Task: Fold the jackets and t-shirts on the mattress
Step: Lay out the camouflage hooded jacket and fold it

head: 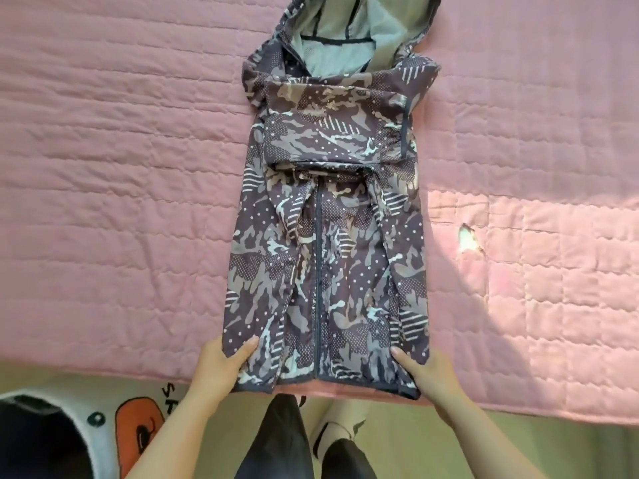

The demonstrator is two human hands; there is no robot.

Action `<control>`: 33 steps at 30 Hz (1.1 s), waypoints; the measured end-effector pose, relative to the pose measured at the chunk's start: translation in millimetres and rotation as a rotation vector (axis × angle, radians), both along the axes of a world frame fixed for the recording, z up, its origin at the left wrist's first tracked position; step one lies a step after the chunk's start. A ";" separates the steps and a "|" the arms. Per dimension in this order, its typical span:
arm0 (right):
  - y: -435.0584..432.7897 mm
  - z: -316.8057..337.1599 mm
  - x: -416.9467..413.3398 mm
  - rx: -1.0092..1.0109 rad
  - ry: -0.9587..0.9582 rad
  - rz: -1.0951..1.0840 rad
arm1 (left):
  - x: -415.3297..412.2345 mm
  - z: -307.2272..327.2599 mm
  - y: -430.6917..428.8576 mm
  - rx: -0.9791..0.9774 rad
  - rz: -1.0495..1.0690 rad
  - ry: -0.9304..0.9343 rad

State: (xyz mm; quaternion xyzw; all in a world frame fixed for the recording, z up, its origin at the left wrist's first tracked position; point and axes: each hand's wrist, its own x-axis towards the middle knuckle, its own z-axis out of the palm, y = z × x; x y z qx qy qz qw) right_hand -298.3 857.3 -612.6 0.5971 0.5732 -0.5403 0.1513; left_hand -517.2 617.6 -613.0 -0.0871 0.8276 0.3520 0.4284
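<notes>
head view: two hands, left hand (221,361) and right hand (427,369), grip one jacket (326,236).

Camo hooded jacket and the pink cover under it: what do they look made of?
Camouflage-print hooded jacket: thin woven synthetic shell, likely polyester or nylon; slight sheen, sharp creases, elastic-bound hem. Its pale grey hood lining looks like mesh. Pink quilted mattress cover: soft matte padded fabric, fibre unclear; stitched rectangular blocks puff between seams.

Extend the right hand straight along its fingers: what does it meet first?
The camouflage jacket: the right hand grips its hem corner, pointing inward, so probably more of its folded fabric next.
</notes>
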 end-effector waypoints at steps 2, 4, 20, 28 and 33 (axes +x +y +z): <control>-2.8 5.2 10.6 -0.054 -0.003 0.005 | 6.4 4.2 -11.3 -0.012 -0.042 -0.026; -9.5 9.2 27.3 -0.126 -0.026 -0.001 | 18.8 11.4 -26.2 -0.037 -0.040 -0.089; 57.9 90.9 -28.1 -0.653 0.321 -0.632 | -38.2 98.0 16.8 0.281 0.438 -0.660; 103.2 46.5 -106.7 -0.478 0.367 -1.051 | -105.9 56.7 100.0 0.483 0.776 -0.517; 68.5 21.1 -130.7 0.333 0.133 -0.088 | -94.1 14.8 120.8 0.222 -0.119 0.374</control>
